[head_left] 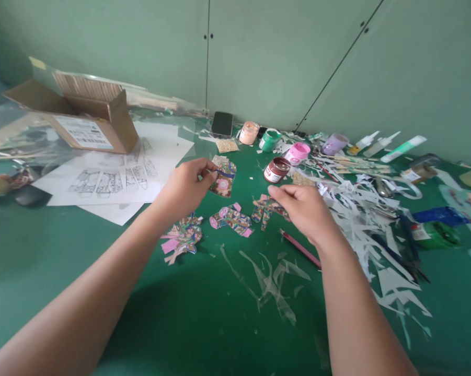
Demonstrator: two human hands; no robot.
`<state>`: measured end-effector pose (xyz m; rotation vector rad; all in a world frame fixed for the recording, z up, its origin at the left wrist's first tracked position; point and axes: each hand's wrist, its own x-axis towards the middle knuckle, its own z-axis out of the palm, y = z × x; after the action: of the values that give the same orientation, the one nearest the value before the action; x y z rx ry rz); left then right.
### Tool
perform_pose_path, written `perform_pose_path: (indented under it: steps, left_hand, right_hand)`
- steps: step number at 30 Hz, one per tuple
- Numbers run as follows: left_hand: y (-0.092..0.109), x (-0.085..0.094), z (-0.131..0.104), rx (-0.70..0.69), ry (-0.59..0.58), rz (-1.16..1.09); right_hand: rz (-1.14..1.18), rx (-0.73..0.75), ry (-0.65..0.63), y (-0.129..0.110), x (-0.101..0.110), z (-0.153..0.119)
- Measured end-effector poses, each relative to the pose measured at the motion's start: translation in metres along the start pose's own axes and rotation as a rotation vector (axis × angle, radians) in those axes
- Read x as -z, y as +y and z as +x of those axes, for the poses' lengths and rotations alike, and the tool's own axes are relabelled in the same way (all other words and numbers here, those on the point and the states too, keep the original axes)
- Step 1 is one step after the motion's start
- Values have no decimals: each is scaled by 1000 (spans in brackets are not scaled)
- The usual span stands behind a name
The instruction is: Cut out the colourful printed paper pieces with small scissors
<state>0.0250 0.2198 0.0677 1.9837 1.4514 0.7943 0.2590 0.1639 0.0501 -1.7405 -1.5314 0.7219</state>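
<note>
My left hand [192,183] pinches the edge of a patterned paper cutout [224,180] with a pink flower shape, at the middle of the green table. To its right, my right hand [301,209] has thumb and fingers closed on a smaller patterned cutout [272,205] with dangling strips. Between and below the hands lie more patterned cutouts [233,219] with pink ends. A loose pile of patterned pieces [183,237] rests under my left wrist. A dark red pencil [301,249] lies beside my right wrist.
An open cardboard box [98,120] stands on printed white sheets [62,183] at the left. Paint jars, including a dark red one [277,169], and a phone [221,124] line the back. White paper scraps [356,214], glue bottles and scissors spread rightward. Clear film scraps [272,282] lie in front.
</note>
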Motion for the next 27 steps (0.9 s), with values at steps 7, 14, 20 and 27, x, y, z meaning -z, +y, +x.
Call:
perform_pose_path:
  steps: [7, 14, 20, 27]
  left_hand:
    - [1, 6, 2, 9, 57, -138]
    - [0, 13, 0, 23, -72, -13]
    - [14, -26, -23, -193, -354, 351]
    - [15, -39, -30, -124, -339, 411]
  right_hand:
    - [-345, 5, -340, -12, -26, -11]
    - [-9, 49, -269, -4, 6, -6]
    - [78, 41, 155, 5, 19, 1]
    - [144, 108, 261, 4, 12, 2]
